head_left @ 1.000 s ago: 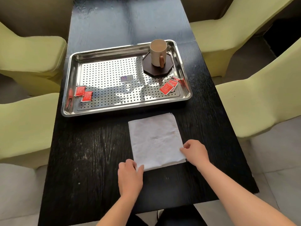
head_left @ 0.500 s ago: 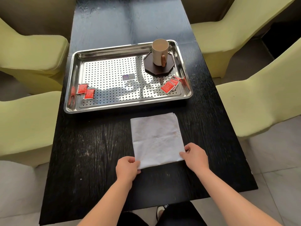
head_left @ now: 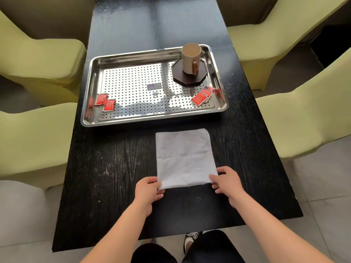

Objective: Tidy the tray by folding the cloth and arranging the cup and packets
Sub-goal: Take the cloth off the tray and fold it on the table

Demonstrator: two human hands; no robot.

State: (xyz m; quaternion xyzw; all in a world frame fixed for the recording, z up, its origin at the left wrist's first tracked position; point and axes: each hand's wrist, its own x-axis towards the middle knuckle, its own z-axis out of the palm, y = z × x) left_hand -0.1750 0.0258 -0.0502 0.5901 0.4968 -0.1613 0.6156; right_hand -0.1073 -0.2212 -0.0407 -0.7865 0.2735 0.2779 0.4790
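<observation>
Left hand (head_left: 147, 190): grip pinched on the near left corner of the white cloth (head_left: 184, 158), thumb on top, fingers beneath. Right hand (head_left: 227, 180): grip pinched on the near right corner likewise. The cloth lies folded flat on the black surface (head_left: 106, 168), its near edge slightly raised. At 12 o'clock from the cloth sits the steel tray (head_left: 152, 121), just apart from it. Inside the tray: beige cup (head_left: 190, 58) upright on a dark coaster (head_left: 190, 77) at 1 o'clock; red packets (head_left: 202, 96) at 3 o'clock, two further packets (head_left: 105, 102) at 9 o'clock.
</observation>
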